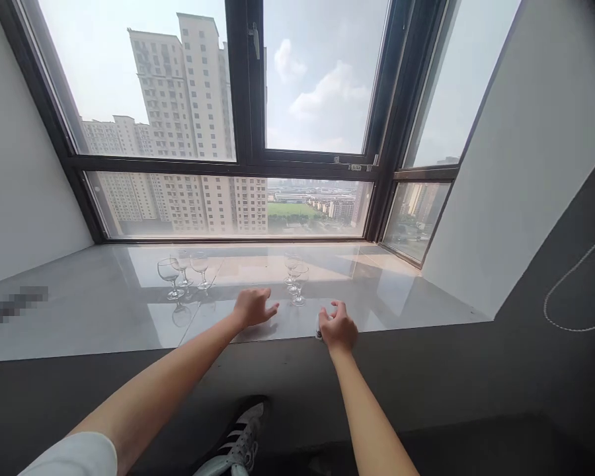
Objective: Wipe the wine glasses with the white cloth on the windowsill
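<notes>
My left hand [252, 307] hovers over the front part of the sill, its thumb and fingers apart with nothing in them. Just beyond it to the right stands a clear stemmed glass [300, 285], overlapping at least one similar glass [291, 268] behind it. My right hand [340, 328] is curled at the sill's front edge. A small clear, shiny piece [318, 328] shows beside its thumb, seemingly part of a glass; the rest is hidden by the fingers. Farther left, three stemmed glasses [168, 271] stand upright close together.
The glossy tiled windowsill [114, 317] carries reflections of the glasses. Dark window frames [248, 165] rise behind it, with a white wall [496, 145] on the right. A beaded cord [550, 291] hangs at far right. Below the ledge is a shoe [240, 436].
</notes>
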Motion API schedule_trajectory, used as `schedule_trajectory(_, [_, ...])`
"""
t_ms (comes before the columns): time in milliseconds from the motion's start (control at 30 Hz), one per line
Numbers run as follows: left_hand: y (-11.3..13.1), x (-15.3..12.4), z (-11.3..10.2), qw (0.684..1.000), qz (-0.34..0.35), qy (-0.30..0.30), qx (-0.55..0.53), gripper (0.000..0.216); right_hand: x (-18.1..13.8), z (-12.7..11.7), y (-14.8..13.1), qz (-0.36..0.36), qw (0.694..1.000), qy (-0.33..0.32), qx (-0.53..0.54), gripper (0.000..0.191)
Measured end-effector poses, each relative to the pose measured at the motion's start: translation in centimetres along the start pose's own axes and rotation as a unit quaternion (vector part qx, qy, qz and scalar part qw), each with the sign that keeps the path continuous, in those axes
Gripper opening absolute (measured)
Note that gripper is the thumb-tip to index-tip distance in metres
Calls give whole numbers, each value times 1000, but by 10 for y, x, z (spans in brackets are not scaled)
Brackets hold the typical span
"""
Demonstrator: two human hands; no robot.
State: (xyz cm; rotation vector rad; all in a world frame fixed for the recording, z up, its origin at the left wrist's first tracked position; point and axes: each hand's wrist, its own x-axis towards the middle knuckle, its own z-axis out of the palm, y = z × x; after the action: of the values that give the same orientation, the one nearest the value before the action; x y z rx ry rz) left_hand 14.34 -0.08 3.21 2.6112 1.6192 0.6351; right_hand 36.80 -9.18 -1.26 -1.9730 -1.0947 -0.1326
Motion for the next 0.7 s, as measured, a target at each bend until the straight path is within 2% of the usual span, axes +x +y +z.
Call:
schedule_trajectory(67, [-36,-7,-15,999,-23,25,42,32,0,1,0,1,1000,5,0,35])
schedule_trajectory(167, [-92,-15,-41,981,-151,92,77,32,-1,1,1,4,1000,11,-4,34])
schedule_trajectory(300, [-162,-26,-70,916,-365,168,16,37,-1,3,2,7,1000,15,-11,34])
schedule_trajectory(367, [-190,-32,-76,883,-418,213,4,43,0,5,3,9,1000,16,-12,34])
schedule_trajectory(433, [-211,-37,-76,863,-448,234,-4,52,0,6,4,10,1000,16,-14,34])
schedule_trajectory(533, [-230,-39,-69,848,-486,205,-49,61,0,7,5,13,1000,16,-20,36])
schedule_trajectory(700, [-242,-32,-60,853,-491,143,-101,64,0,9,8,13,1000,19,-21,36])
